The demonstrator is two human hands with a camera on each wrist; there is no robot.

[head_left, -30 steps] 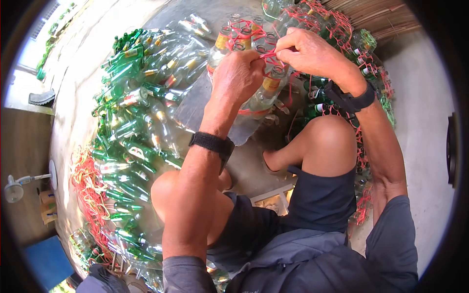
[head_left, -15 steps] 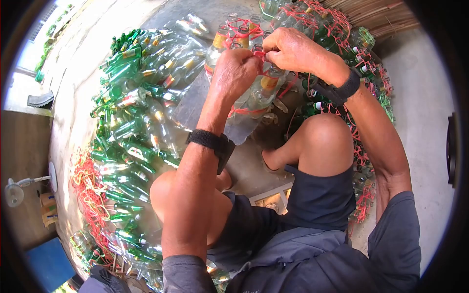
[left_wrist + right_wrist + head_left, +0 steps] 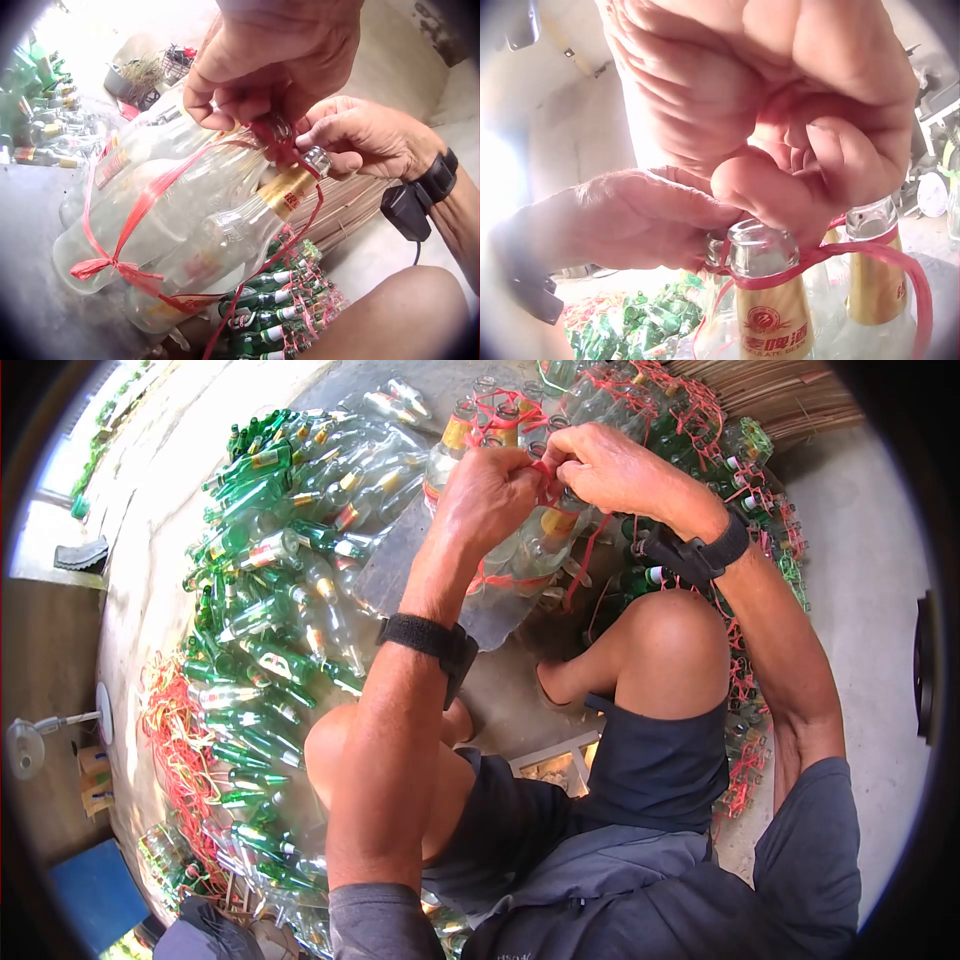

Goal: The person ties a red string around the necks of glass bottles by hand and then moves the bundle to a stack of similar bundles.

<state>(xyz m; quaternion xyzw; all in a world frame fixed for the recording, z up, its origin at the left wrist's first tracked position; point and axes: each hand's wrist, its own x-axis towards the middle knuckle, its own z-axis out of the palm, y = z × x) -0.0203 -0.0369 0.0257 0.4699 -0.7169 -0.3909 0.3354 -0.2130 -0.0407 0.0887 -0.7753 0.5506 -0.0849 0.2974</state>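
Note:
Several clear glass bottles (image 3: pixel 772 322) with gold neck labels stand upright in a tight bundle in front of the person. Red plastic twine (image 3: pixel 154 191) runs round their bodies, knotted at one side, and loops about the necks. At the bottle tops the left hand (image 3: pixel 488 498) pinches the twine between thumb and curled fingers. Close against it, the right hand (image 3: pixel 625 472) also pinches the twine, its fingertips beside a bottle mouth (image 3: pixel 318 159). In the right wrist view the right hand's curled fingers hide the pinched twine.
Loose green and clear bottles (image 3: pixel 265 550) lie in a broad heap to the left, beside a tangle of red twine (image 3: pixel 180 750). More twine-bound bottles (image 3: pixel 274 319) stand at the right. A grey board (image 3: pixel 395 565) lies under the bundle; the person's knee (image 3: pixel 670 645) is close by.
The right hand has moved left to meet the left hand; the twine stretched between them a second ago now shows only a short piece. Both hands stay over the bottle necks.

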